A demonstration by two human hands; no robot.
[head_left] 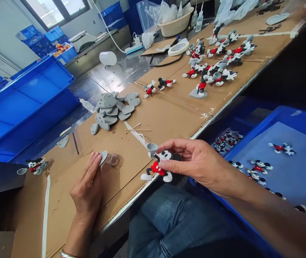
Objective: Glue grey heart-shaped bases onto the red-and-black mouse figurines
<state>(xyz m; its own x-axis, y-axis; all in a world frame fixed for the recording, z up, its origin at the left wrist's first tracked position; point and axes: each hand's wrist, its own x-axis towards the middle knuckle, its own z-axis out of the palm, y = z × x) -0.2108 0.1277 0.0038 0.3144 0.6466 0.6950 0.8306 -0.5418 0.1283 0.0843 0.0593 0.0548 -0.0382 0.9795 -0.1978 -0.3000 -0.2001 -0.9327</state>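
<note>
My right hand point(196, 163) is closed on a cartoon mouse figure point(159, 165) with red shorts, white shoes and a grey cup, held just over the table's front edge. My left hand point(88, 188) pinches a flat grey base piece point(103, 157) against the cardboard-covered table point(169, 114). A pile of the same grey base pieces point(113, 107) lies further back on the cardboard.
Several finished mouse figures point(217, 61) crowd the far right of the table, and one more figure point(36, 166) lies at the left. A blue bin point(290, 157) at my right holds loose figures. Blue crates point(26, 104) stand at the left; a basket and glue bottles point(185, 18) at the back.
</note>
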